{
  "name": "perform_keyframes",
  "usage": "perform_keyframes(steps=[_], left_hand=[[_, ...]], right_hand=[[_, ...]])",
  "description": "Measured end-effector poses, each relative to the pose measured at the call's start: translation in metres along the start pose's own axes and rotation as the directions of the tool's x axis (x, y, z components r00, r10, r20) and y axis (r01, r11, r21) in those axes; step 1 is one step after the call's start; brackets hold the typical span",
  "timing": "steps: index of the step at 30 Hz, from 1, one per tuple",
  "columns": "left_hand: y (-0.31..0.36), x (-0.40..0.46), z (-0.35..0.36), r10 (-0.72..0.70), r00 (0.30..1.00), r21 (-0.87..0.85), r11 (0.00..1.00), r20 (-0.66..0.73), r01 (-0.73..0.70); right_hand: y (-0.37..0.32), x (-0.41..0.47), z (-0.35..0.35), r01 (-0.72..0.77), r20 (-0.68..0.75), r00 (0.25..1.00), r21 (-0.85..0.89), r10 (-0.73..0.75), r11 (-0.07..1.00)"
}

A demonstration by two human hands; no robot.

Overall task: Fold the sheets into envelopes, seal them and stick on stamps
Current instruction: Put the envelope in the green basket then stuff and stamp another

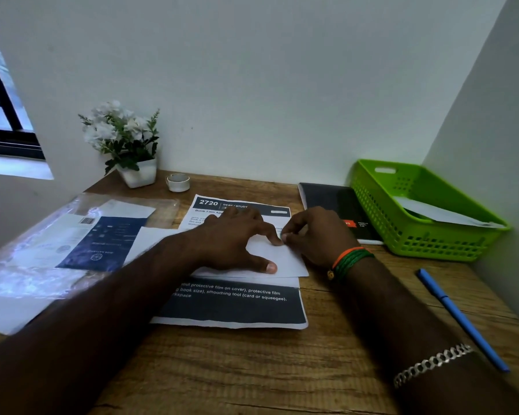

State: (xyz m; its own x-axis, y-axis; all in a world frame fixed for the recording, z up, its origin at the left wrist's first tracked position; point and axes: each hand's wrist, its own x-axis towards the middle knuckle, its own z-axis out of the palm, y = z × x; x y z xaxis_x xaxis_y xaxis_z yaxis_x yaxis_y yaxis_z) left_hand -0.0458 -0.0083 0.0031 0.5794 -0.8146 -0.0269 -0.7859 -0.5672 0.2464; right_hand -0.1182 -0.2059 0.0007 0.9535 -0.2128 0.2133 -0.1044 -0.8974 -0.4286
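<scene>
A: Item one, the left hand [231, 244]. Why is it lying flat like that?

B: Fingers spread and straight, palm down on the white folded paper sheet [277, 259]. I judge it is a weight, keeping the sheet from sliding on the printed dark-banded instruction page [234, 307] beneath it while a fold or seal is worked.

A: Item two, the right hand [312, 235].

B: Fingertips drawn together, pinching at the sheet's far right edge, touching the left forefinger. Whether they nip a small stamp, a strip of tape or only the paper edge, I cannot tell; it is too small.

A: Where does the sheet lie, then?

B: Directly under both hands, on the brown wooden desk [252, 369].

A: Items about the grip?

B: Beyond the left hand, a small white roll of tape [178, 182] and a white pot of white artificial flowers [126, 145]. Left of that hand, a clear plastic packet of white and navy papers [72, 241]. Just right of the pinching hand, a black spiral notebook [339, 211]; farther right, a lime-green perforated plastic basket [426, 235] holding white folded paper, likely finished envelopes kept out of the way. Near the right forearm, a blue pen [462, 319].
</scene>
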Motion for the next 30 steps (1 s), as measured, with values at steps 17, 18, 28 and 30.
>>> perform_keyframes(steps=[17,18,28,30], left_hand=[[-0.002,0.001,0.001,-0.001,1.000,-0.006,1.000,-0.003,0.001],[-0.001,0.001,0.001,-0.001,1.000,-0.004,1.000,-0.004,0.001],[0.001,0.000,-0.001,-0.007,1.000,-0.036,0.999,-0.010,0.006],[0.001,0.000,-0.001,-0.006,1.000,-0.038,0.999,-0.016,0.006]], right_hand=[[0.006,0.004,-0.009,-0.057,0.051,0.997,0.151,0.050,0.987],[0.007,0.003,-0.009,-0.061,0.044,0.998,0.189,0.053,0.980],[0.001,0.001,-0.004,-0.016,0.028,1.000,0.067,0.014,0.998],[0.001,0.001,-0.004,-0.011,0.005,1.000,0.062,0.011,0.998]])
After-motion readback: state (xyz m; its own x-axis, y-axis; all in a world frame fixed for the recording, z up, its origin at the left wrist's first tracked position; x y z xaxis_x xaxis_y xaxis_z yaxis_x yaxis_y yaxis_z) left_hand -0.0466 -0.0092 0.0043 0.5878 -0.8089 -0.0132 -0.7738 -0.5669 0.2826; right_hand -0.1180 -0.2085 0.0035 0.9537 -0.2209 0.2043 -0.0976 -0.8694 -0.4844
